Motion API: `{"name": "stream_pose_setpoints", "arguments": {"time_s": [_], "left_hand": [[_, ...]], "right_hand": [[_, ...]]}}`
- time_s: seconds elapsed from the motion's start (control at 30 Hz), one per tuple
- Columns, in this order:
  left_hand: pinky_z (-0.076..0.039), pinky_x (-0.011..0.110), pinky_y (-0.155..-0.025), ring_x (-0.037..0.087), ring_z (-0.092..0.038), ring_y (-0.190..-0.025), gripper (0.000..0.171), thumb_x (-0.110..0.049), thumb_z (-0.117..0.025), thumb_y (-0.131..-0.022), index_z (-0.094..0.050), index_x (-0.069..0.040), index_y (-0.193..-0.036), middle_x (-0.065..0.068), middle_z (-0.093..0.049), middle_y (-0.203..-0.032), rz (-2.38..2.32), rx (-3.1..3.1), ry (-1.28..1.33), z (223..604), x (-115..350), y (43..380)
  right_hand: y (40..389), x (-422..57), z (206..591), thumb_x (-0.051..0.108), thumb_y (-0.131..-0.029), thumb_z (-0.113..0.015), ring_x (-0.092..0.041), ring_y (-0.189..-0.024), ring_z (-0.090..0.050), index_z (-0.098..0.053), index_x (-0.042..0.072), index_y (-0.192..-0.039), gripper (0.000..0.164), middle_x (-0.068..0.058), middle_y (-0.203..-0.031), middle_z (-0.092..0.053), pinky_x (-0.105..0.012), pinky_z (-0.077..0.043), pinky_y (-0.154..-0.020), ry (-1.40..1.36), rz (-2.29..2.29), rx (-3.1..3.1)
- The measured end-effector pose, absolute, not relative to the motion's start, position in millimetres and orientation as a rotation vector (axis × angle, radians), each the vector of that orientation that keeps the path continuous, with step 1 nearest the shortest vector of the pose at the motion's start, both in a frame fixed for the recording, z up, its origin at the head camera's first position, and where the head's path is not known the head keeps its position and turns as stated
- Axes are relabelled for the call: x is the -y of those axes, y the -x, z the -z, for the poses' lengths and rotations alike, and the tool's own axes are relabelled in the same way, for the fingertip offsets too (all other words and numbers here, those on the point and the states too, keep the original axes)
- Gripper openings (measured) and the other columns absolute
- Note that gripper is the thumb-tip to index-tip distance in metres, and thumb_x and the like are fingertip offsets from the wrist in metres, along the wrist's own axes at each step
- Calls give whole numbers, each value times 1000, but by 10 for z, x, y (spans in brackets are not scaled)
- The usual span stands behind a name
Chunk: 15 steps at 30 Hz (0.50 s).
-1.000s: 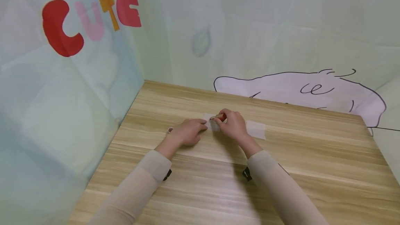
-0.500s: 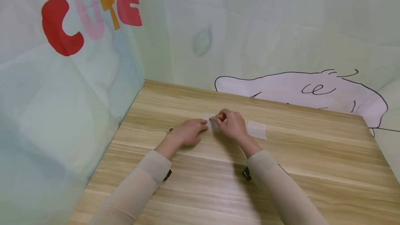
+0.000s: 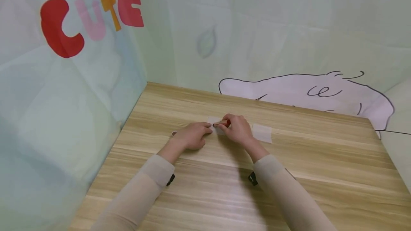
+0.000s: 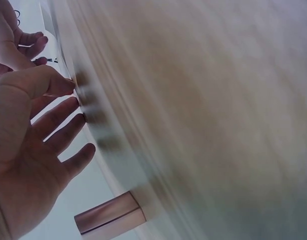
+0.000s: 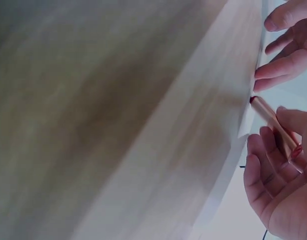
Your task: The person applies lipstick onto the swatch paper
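Note:
In the head view my right hand [image 3: 238,129] pinches a lipstick [image 3: 222,122] with a rose-gold tube, held at a slant. Its dark red tip [image 5: 252,100] meets a thin white sheet [image 3: 212,119] on the table, partly hidden by both hands. My left hand [image 3: 193,135] rests at the left edge of this sheet, fingers extended and fingertips down, close to the lipstick tip. A rose-gold lipstick cap [image 4: 111,216] stands upright on the table beside the left hand; the head view shows its round top just past the left wrist.
A second white sheet [image 3: 262,133] lies to the right of my right hand. Small black pieces [image 3: 253,178] show beside both sleeves. The wood-grain table [image 3: 205,202] meets printed cloth walls at its back and left edges.
My right hand has shifted the lipstick tip slightly toward me across the sheet. The left hand and the cap have stayed in place.

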<state>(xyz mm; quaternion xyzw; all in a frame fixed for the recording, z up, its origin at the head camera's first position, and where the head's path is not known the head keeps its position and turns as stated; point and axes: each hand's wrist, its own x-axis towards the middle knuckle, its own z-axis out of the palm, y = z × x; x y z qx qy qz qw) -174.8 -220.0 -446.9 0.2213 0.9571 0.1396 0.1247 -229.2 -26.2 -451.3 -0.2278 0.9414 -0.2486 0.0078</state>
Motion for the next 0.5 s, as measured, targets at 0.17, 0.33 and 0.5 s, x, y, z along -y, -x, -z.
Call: {"name": "stream_pose_setpoints", "arguments": {"time_s": [0.17, 0.33, 0.5], "left_hand": [[-32, 35, -108, 22, -40, -131, 49, -8, -57, -82, -55, -10, -131, 4, -41, -145, -451, -2795, -629, 4461, 2212, 1758], [-32, 35, -108, 23, -40, -131, 50, -9, -57, -81, -55, -10, -131, 5, -41, -145, -453, -2785, -644, 4474, 2198, 1756], [-32, 35, -108, 23, -41, -131, 48, -10, -57, -81, -57, -10, -129, 7, -43, -143, -429, -2805, -668, 4483, 2181, 1756]], "right_hand": [[2279, 253, 4460, 32, -82, -72, -16, -64, -54, -69, 15, -90, 20, 3, -72, -62, -30, -45, -58, 770, 779, -2922], [2264, 185, 4471, 35, -82, -72, -12, -62, -53, -68, 15, -91, 22, 4, -74, -63, -27, -43, -55, 760, 888, -2879], [2264, 50, 4401, 32, -84, -71, -11, -58, -55, -66, 12, -92, 22, 2, -74, -63, -26, -46, -51, 719, 1118, -2855]]}}
